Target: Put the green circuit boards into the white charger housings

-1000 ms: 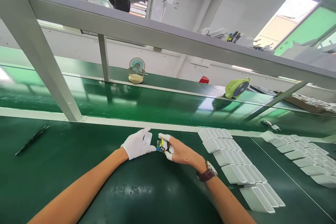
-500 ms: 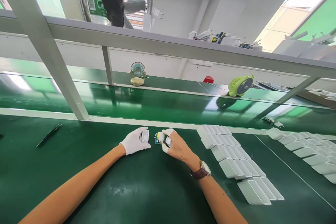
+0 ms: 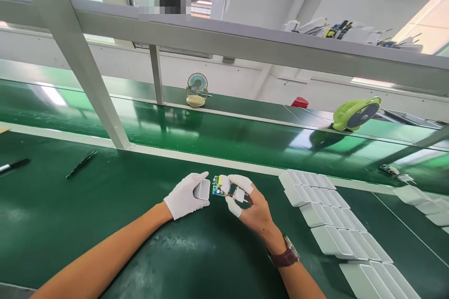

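Observation:
My left hand (image 3: 185, 196), in a white glove, is closed around a small white plastic case (image 3: 203, 189) whose open end faces right. Just to its right, my right hand (image 3: 250, 201), with white covers on thumb and fingers, holds a green circuit board (image 3: 218, 187) bearing a yellow part and other components. A white plug piece (image 3: 240, 195) with metal pins hangs by thin wires from the board, within the curve of the right hand. Board and case are close together, with a narrow gap between them.
Rows of white plastic cases (image 3: 333, 215) stand on the green table at right. Black tweezers (image 3: 81, 164) and a marker pen (image 3: 14, 166) lie at left. A metal shelf beam (image 3: 224, 37) crosses above. A small fan (image 3: 197, 89) and a green fan (image 3: 356, 113) stand beyond.
The view has shifted left and come closer. The circuit board has moved nearer the case opening and now points straight at it. Both hands keep their hold.

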A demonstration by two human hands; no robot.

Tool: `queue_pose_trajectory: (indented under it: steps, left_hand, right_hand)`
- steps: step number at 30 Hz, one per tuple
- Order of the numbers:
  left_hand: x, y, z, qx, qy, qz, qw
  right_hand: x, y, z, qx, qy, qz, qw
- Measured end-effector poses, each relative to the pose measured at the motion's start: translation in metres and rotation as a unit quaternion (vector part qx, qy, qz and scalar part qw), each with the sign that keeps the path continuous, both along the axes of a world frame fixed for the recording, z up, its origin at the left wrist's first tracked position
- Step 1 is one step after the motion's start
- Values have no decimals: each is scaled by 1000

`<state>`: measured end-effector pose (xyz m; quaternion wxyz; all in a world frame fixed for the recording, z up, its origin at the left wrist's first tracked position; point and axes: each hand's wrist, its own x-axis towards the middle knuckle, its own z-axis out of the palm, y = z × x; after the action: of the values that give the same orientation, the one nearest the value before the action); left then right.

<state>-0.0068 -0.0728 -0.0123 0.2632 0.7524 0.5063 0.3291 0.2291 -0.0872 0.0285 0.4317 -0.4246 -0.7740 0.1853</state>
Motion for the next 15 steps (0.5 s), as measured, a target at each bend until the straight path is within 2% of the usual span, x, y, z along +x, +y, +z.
queue_pose_trajectory:
  steps: [7,15]
  left_hand:
    - [-2,0,-18,116,-1,-21,993]
    - [-1,-2,-18,153,0,-14,988]
  right_hand:
    - [-11,-11,2,151,-108,53,981]
    - [-13,-14,3,154,-150,57,975]
